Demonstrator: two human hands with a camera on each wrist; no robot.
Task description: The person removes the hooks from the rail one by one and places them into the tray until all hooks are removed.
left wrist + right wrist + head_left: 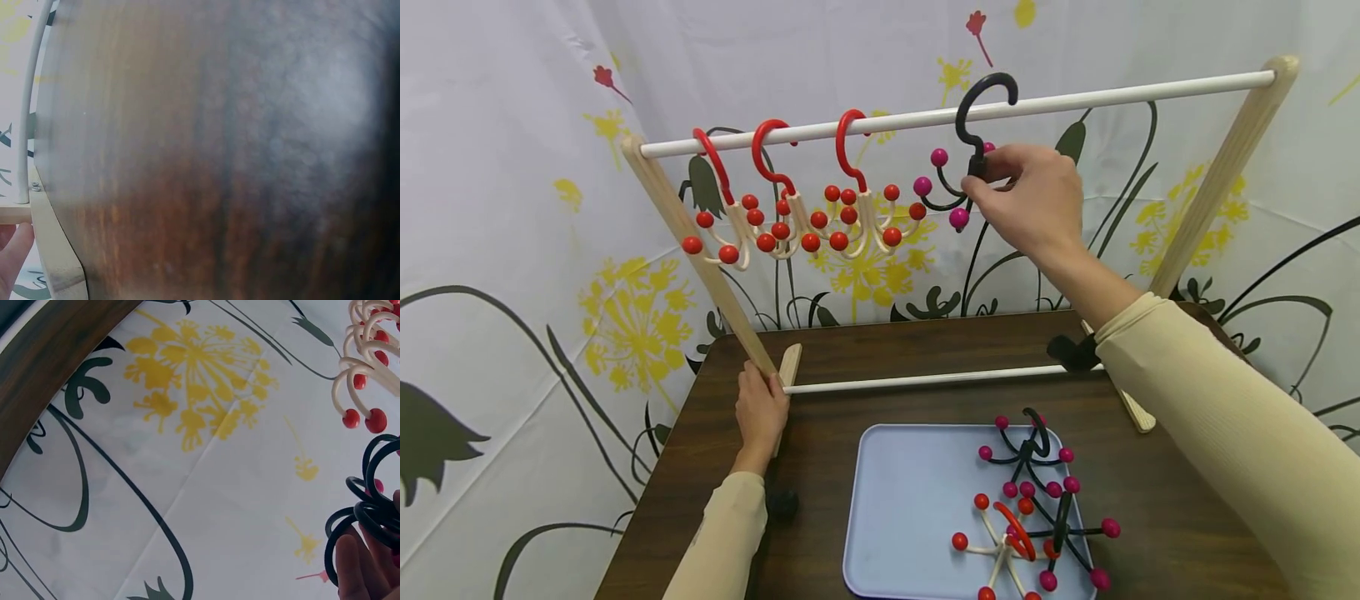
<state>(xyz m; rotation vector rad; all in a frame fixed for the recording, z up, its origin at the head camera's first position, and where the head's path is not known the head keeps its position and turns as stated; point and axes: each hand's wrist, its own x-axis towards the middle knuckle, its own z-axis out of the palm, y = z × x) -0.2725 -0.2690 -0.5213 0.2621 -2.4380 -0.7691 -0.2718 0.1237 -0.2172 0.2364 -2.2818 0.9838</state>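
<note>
My right hand (1033,200) pinches the neck of a black octopus-style hanger (977,133) tipped with magenta balls. The hanger's hook arches above the white rod (1105,97); whether it bears on the rod I cannot tell. In the right wrist view, its curved black arms (369,512) show beside my fingers. Low on the rack's left wooden post (703,271), my left hand (762,412) grips the wood near its foot. Three red-hooked hangers (861,187) with cream arms and red balls hang from the rod, left of the black one.
A light blue tray (887,500) lies on the dark wooden table (820,517). Two black hangers (1027,454) and a red-hooked hanger (1003,546) lie at its right side, some arms past the rim. A lower white bar (925,381) joins the rack's feet; a patterned curtain hangs behind.
</note>
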